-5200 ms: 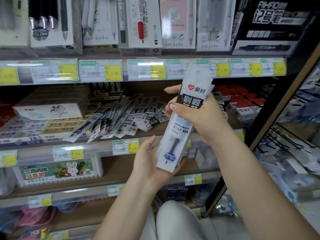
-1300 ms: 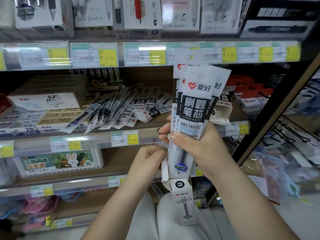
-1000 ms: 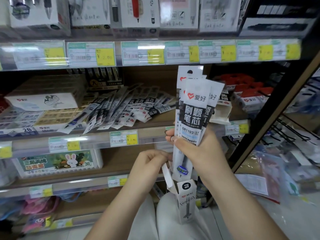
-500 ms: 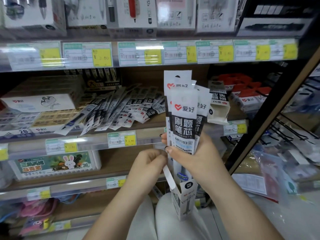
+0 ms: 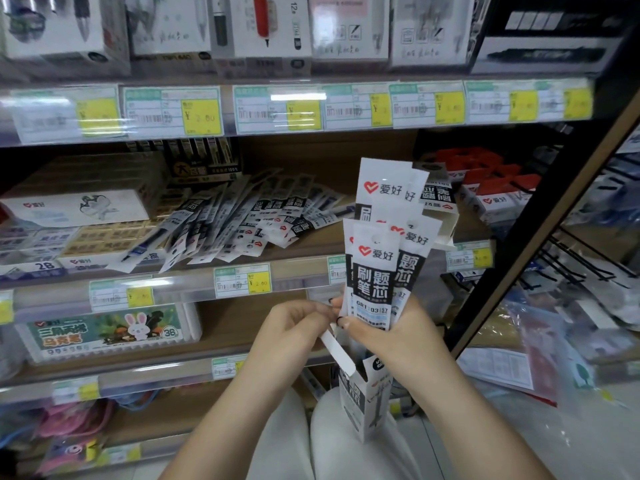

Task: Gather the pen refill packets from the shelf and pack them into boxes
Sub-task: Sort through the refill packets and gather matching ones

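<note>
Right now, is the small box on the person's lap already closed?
No: the small box stands with its top flap open, while the right hand holds the refill packets above it.

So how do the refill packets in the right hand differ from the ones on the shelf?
The held packets stand upright, bunched in the right hand with lower ends going into the small open box; the shelf packets lie flat, fanned out loose. The held packets' print reads upright; the shelf packets' looks upside down. The left hand holds the box flap. Both share the white-and-black design with a red heart logo.
</note>
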A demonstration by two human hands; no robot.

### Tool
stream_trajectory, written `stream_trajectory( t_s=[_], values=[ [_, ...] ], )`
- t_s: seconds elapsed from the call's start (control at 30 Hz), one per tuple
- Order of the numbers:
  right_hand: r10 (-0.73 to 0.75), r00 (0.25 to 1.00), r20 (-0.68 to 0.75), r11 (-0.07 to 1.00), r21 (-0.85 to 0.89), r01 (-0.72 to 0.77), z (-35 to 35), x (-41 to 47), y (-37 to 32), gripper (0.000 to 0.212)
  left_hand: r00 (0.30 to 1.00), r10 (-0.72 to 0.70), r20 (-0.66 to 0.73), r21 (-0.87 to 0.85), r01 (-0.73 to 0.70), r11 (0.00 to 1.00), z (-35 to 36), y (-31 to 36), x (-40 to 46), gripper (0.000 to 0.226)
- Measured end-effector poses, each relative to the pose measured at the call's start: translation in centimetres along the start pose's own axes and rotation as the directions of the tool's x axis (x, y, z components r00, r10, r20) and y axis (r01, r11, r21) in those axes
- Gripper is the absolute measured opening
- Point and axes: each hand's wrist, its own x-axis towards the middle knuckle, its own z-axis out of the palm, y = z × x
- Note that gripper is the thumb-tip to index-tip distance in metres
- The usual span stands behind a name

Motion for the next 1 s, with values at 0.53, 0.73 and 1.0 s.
stream_trajectory(
  t_s=[0.53,0.73,1.0],
  values=[
    [0.043,0.999,-0.027,0.996,-0.074,-0.045,-0.8,0.1,-0.8,0.033,0.997,0.059,0.052,0.038,-0.061,0.997,0.2,0.1,0.4,0.03],
    [0.023,1.0,0.014,0.997,-0.076,-0.022,-1.0,0.0,-0.6,0.041,0.99,0.089,0.112,0.1,-0.1,0.99,-0.1,-0.2,0.6,0.029],
    [0.013,0.998,0.064,0.999,0.038,-0.015,-1.0,0.1,0.1,0.049,0.894,0.33,0.303,0.162,-0.389,0.907,-0.2,-0.2,0.1,0.057]
  ],
)
